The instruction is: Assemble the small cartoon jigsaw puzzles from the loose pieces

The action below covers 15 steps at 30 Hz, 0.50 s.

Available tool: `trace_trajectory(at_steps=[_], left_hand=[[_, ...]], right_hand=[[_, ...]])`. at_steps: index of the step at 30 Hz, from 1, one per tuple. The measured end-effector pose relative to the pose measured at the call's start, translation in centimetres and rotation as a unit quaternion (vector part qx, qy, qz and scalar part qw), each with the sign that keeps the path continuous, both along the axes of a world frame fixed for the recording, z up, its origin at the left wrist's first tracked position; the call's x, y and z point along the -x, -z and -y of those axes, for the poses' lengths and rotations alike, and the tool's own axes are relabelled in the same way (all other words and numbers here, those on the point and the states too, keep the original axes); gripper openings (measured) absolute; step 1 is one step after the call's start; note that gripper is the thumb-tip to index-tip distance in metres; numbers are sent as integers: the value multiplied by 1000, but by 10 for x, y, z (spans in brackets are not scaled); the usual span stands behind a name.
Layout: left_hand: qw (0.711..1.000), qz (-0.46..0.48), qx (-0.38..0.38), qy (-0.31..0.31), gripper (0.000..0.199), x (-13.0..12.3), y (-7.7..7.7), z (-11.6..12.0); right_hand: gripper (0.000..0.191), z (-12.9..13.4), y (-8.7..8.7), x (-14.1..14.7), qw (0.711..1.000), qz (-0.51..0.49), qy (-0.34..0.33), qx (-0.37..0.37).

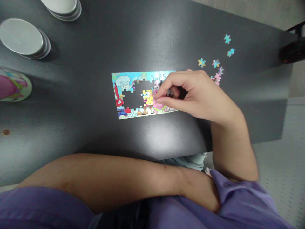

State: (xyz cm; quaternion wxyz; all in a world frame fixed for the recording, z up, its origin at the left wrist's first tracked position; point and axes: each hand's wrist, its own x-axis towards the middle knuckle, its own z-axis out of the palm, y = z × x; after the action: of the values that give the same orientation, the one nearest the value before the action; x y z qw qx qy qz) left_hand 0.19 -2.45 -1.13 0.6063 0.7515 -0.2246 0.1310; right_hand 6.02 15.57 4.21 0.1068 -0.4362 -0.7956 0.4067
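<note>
A partly assembled jigsaw puzzle point(147, 97) with cartoon figures lies flat on the dark table. Dark gaps show left of its middle, beside the yellow figure. Over its right part is my right hand point(190, 92), which hides much of that side. Thumb and index finger are pinched together at a pink puzzle piece point(155, 101); whether it is lifted or seated I cannot tell. My left forearm crosses in front of my body at the table's near edge. Its hand is hidden by my right arm and purple sleeve.
Several loose puzzle pieces point(216, 63) lie to the right, beyond my right wrist. Two stacks of round lids or tins point(22, 36) stand at the far left, above a round picture tin point(16, 84). A black object point(292, 51) is at the table's right end.
</note>
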Motion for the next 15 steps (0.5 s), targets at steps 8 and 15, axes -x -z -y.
trace_trajectory(at_steps=[8, 15], left_hand=[[999, -25, 13, 17, 84, 1, -8, -7], [997, -30, -55, 45, 83, 11, -24, -27]], right_hand=[[10, -2, 0, 1, 999, -8, 1, -46], [8, -3, 0, 1, 999, -5, 9, -48]])
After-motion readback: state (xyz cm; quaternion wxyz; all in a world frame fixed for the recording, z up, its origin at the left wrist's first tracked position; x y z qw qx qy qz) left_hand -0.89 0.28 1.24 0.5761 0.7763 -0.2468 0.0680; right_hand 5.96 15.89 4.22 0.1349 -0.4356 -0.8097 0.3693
